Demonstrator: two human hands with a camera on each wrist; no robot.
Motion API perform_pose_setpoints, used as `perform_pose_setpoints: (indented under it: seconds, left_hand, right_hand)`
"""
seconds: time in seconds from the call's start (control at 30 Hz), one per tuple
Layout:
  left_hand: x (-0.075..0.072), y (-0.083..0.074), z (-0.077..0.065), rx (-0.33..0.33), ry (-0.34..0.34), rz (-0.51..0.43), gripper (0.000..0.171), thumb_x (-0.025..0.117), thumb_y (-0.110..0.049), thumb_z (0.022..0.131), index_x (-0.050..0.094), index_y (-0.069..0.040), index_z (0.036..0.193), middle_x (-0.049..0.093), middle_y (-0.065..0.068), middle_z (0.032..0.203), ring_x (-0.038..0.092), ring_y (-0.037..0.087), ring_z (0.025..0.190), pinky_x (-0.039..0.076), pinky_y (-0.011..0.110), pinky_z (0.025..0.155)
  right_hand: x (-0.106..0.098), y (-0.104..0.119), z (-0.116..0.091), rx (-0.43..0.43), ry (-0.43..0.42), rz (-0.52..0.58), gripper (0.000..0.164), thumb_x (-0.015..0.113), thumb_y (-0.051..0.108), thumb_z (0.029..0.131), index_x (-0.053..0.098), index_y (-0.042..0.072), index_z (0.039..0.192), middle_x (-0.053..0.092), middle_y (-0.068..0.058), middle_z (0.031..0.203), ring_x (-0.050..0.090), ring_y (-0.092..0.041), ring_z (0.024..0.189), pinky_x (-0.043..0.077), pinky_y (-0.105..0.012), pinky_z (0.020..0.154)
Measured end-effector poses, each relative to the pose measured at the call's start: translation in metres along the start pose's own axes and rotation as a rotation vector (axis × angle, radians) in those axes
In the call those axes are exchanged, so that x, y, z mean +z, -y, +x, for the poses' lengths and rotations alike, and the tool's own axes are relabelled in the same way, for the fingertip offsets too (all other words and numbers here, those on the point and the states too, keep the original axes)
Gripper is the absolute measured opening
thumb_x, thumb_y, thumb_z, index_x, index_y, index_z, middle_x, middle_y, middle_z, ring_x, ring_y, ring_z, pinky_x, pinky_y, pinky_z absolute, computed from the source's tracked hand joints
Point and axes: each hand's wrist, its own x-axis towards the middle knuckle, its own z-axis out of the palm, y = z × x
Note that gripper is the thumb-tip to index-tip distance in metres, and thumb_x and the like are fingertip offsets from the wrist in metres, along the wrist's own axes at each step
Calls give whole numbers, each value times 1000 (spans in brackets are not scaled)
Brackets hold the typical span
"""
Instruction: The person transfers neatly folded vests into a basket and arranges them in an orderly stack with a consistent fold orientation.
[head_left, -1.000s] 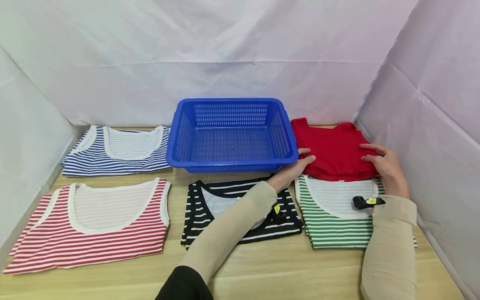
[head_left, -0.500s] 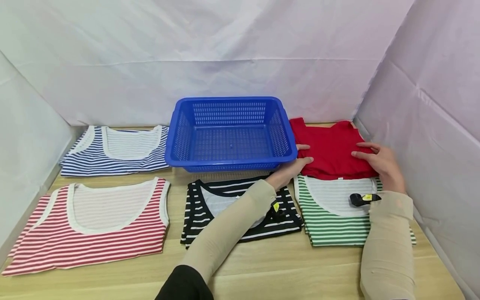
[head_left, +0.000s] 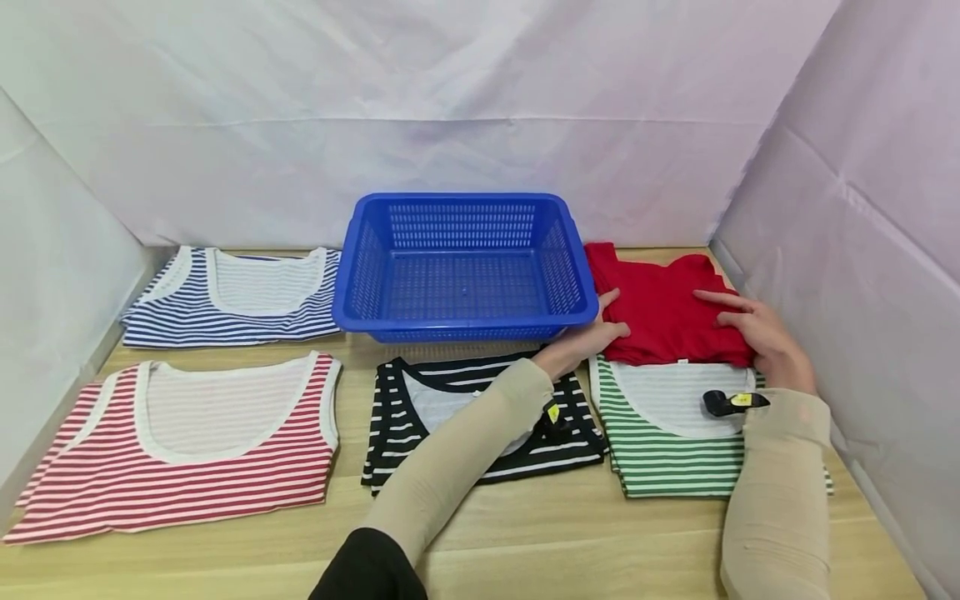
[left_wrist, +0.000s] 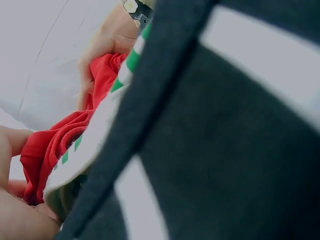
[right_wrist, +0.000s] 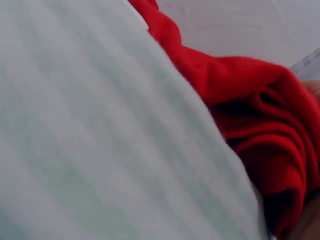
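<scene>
Left hand [head_left: 581,343] and right hand [head_left: 772,342] pinch the red top [head_left: 660,308] at its nine and three o'clock edges, three o'clock from the blue basket [head_left: 465,322]. I judge this the gripping step; lifting would call for both edges level. The basket's near corner crowds my left fingers. Around it lie the green-striped top [head_left: 675,462] at four o'clock, black-striped top [head_left: 388,454] six, red-striped top [head_left: 217,492] eight, blue-striped top [head_left: 247,329] nine.

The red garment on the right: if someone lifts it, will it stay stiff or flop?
The red garment will probably flop: its layers bend in soft curves in the right wrist view. It is likely light, looking like just folded cloth. With the left hand and right hand at opposite sides, its middle may sag when raised.
</scene>
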Motion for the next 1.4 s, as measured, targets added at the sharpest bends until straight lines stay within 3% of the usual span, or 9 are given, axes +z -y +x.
perform_pose_setpoints:
  seconds: [0.2, 0.33, 0.47, 0.77, 0.93, 1.17, 1.4]
  left_hand:
    - [-1, -2, 1, 20, 5, 38, 78, 63, -11, 84, 29, -25, 153, 12, -2, 155, 8, 8, 139, 17, 30, 108]
    - [-2, -1, -2, 14, 16, 69, 77, 62, -13, 86, 27, -27, 153, 12, -4, 155, 8, 7, 139, 18, 32, 108]
    - [-2, -2, -5, 31, 18, 103, 76, 61, -15, 88, 24, -28, 154, 12, -5, 155, 8, 8, 139, 19, 33, 108]
    - [-4, -14, -14, 130, 45, 197, 79, 61, -15, 89, 19, -28, 155, 8, -3, 156, 3, 8, 139, 24, 28, 105]
    - [-3, -19, -19, 162, 68, 218, 79, 60, -15, 90, 18, -26, 155, 8, -4, 156, 3, 6, 139, 26, 27, 104]
    - [-1, -25, -27, 229, 110, 212, 79, 58, -11, 91, 14, -25, 156, 1, -4, 156, 4, 7, 138, 29, 25, 101]
    - [1, -41, -38, 321, 137, 392, 80, 60, -17, 91, 12, -21, 156, 1, -4, 156, 6, 3, 137, 24, 25, 104]
  right_hand:
    - [-3, 3, -2, -1, 40, 28, 53, 40, 8, 99, 40, 27, 148, 17, 1, 151, 35, -12, 111, 43, -18, 74]
    - [-4, 3, -5, 17, 51, 103, 55, 41, 8, 99, 33, 27, 151, 13, 0, 151, 32, -7, 111, 42, -16, 75]
    - [-5, 5, -6, -21, 41, 160, 56, 42, 5, 98, 33, 21, 151, 12, 1, 152, 28, -3, 113, 41, -13, 75]
    - [-7, 18, -11, -123, 68, 380, 56, 42, -5, 97, 33, 10, 150, 32, -2, 136, 44, -10, 102, 48, -17, 64]
    - [-10, 23, -18, -118, 58, 432, 56, 45, -4, 96, 36, 12, 149, 38, -2, 131, 47, -9, 99, 49, -18, 61]
    - [-17, 36, -27, -124, 49, 462, 56, 47, -3, 96, 39, 15, 148, 34, 1, 137, 47, -7, 106, 51, -20, 69]
    - [-25, 52, -37, -143, 65, 517, 55, 48, -4, 96, 42, 14, 147, 44, -2, 128, 59, -10, 91, 53, -24, 63]
